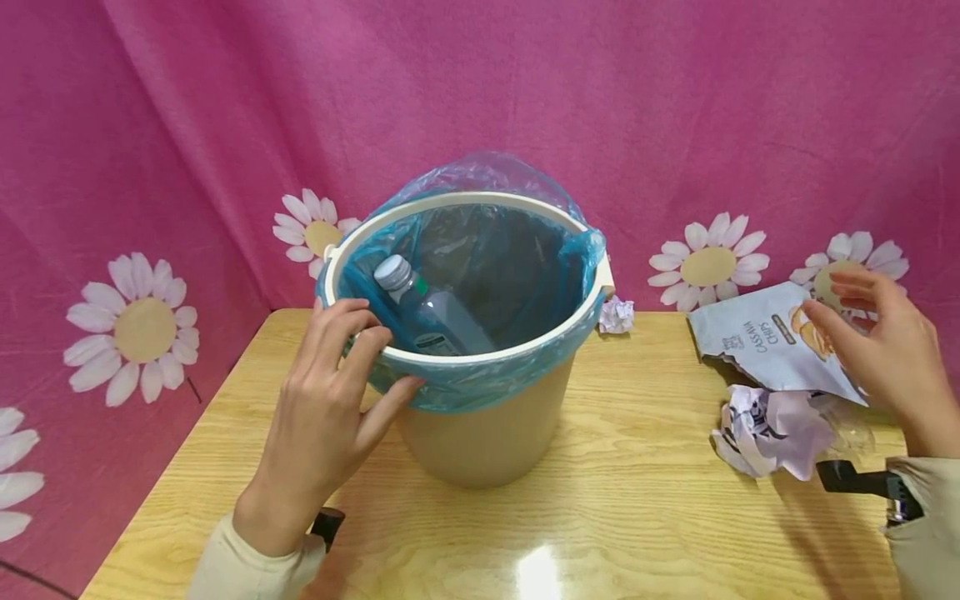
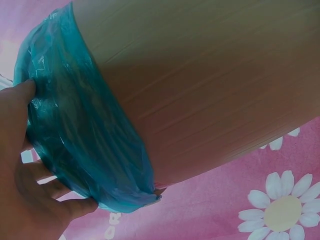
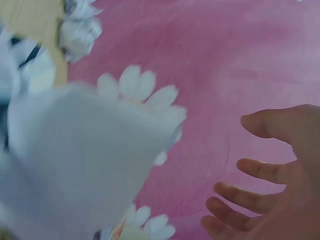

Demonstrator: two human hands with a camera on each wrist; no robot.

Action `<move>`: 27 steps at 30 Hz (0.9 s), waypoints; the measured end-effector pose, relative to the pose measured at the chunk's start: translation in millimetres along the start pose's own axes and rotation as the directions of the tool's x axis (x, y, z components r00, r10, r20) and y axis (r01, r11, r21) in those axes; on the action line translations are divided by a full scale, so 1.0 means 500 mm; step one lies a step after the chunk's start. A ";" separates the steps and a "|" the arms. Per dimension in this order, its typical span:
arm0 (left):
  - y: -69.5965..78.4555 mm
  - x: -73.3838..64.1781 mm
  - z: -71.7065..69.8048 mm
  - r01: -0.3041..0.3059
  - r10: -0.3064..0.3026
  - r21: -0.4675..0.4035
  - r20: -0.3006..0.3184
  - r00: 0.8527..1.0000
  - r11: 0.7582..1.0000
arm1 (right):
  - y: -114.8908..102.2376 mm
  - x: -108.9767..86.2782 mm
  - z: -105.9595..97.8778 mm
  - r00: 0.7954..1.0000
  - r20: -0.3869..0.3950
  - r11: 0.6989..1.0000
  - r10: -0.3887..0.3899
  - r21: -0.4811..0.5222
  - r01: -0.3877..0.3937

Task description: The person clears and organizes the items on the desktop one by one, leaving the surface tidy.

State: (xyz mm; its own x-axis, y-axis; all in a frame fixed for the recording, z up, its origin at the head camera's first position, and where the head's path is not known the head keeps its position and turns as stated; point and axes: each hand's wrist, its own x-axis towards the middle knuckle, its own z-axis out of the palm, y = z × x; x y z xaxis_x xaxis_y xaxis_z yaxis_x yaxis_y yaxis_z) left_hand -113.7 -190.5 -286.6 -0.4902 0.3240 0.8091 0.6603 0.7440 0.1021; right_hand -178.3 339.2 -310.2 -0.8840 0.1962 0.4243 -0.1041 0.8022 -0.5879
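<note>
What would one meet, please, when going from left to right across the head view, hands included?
Left hand, bin with a bottle inside, small paper ball, chips bag, right hand.

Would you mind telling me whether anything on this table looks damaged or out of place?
The chips bag at the right looks damaged: its near edge is ragged, as if torn. Crumpled paper lies in front of it, outside the lined bin, which looks untidy.
</note>
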 end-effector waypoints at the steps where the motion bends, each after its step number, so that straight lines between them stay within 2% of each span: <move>1: 0.000 0.000 -0.001 0.002 -0.002 0.009 0.006 1.000 1.000 | 0.008 0.003 0.001 1.000 0.024 1.000 0.008 -0.028 -0.007; 4: 0.001 0.002 -0.003 0.007 -0.008 0.022 0.015 1.000 1.000 | 0.042 0.009 0.003 0.992 0.122 0.992 0.015 -0.125 0.000; 8: 0.002 0.002 -0.002 0.013 -0.013 0.018 0.011 1.000 1.000 | 0.101 0.010 -0.003 0.966 0.258 0.971 -0.027 -0.223 0.087; 12: 0.002 0.001 -0.003 0.008 -0.008 0.014 0.015 1.000 1.000 | 0.141 0.014 -0.009 0.910 0.414 0.947 -0.030 -0.279 0.159; 16: 0.001 0.000 -0.003 0.006 -0.006 0.011 0.019 1.000 1.000 | 0.147 0.017 0.001 0.844 0.536 0.954 0.014 -0.260 0.149; 19: 0.000 0.000 -0.004 0.012 -0.013 0.022 0.030 0.999 1.000 | 0.145 0.015 0.016 0.811 0.585 0.962 -0.014 -0.214 0.171; 20: 0.000 0.000 -0.004 0.014 -0.015 0.027 0.034 0.999 1.000 | 0.144 0.014 0.022 0.805 0.592 0.960 -0.038 -0.203 0.195; 24: 0.000 0.001 -0.005 0.012 -0.013 0.026 0.034 0.999 1.000 | 0.146 0.014 0.043 0.811 0.569 0.936 -0.135 -0.195 0.293; 27: 0.000 0.002 -0.003 0.006 -0.006 0.012 0.022 1.000 1.000 | 0.143 0.016 0.051 0.814 0.569 0.934 -0.113 -0.219 0.283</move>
State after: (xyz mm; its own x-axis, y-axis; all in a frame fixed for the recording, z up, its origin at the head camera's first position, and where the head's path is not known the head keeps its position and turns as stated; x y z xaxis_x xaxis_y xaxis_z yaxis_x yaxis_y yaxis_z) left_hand -113.3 -191.3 -284.9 -0.5067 0.3319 0.7957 0.6507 0.7526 0.1004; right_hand -204.2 383.7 -366.3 -0.9676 -0.2519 0.0200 -0.2474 0.9281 -0.2783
